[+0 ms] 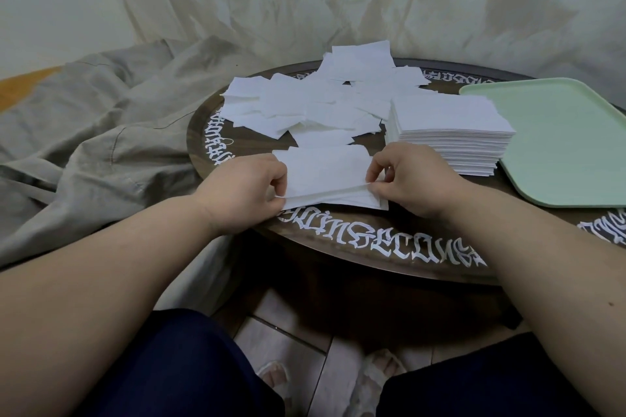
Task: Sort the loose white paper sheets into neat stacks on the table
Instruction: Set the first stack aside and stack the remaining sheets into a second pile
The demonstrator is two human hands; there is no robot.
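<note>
A small bundle of white paper sheets (325,176) lies at the near side of the round dark table (372,247). My left hand (244,193) pinches its near left corner. My right hand (410,179) pinches its right edge, with the top sheet's near edge lifted slightly between them. Behind the bundle, a loose pile of white sheets (305,105) spreads across the table's far half. A tall squared stack of sheets (450,132) stands just right of the bundle, close to my right hand.
A pale green tray (569,145) lies on the table's right side, touching the tall stack. Crumpled grey cloth (95,132) covers the floor at left. A wrinkled sheet hangs behind. My knees and sandalled feet are under the near rim.
</note>
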